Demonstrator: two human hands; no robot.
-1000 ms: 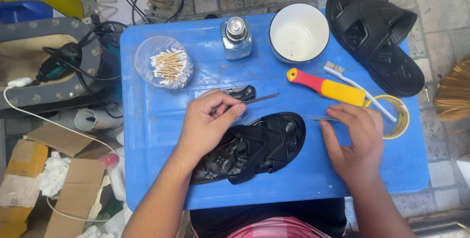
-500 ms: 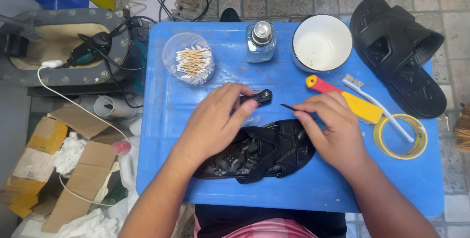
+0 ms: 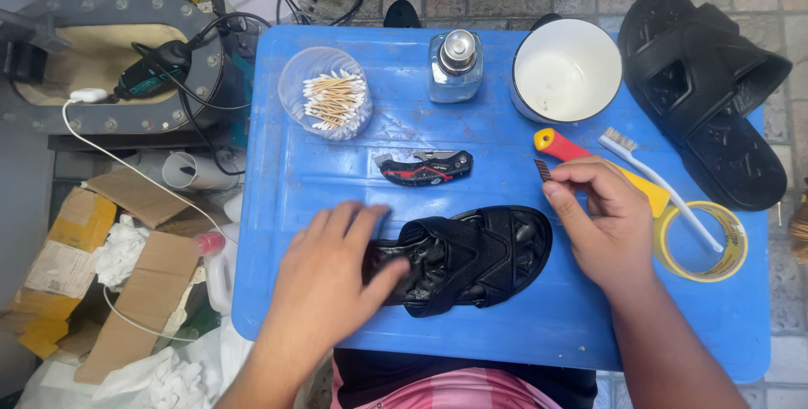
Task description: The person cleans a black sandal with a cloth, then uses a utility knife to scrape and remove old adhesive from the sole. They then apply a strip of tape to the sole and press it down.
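Now, in the head view: left hand [image 3: 332, 278] moved off the knife [image 3: 425, 167], flat and open on the heel of the black sandal [image 3: 459, 259] at lower centre of the blue table [image 3: 278, 207]. Right hand [image 3: 602, 224] lifted from the sandal's toe, pinching a small dark blade [image 3: 544, 170] between finger and thumb, right of centre. Knife left lying closed above the sandal, so cutting apparently set aside for the loose blade. Swabs [image 3: 326, 102] upper left, second sandal [image 3: 703, 89] upper right

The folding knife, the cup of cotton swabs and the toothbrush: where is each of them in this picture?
folding knife [image 3: 425, 167], head view, on the middle of its red and black handle.
cup of cotton swabs [image 3: 325, 100], head view, on the swabs inside the clear cup.
toothbrush [image 3: 665, 183], head view, on the white handle.
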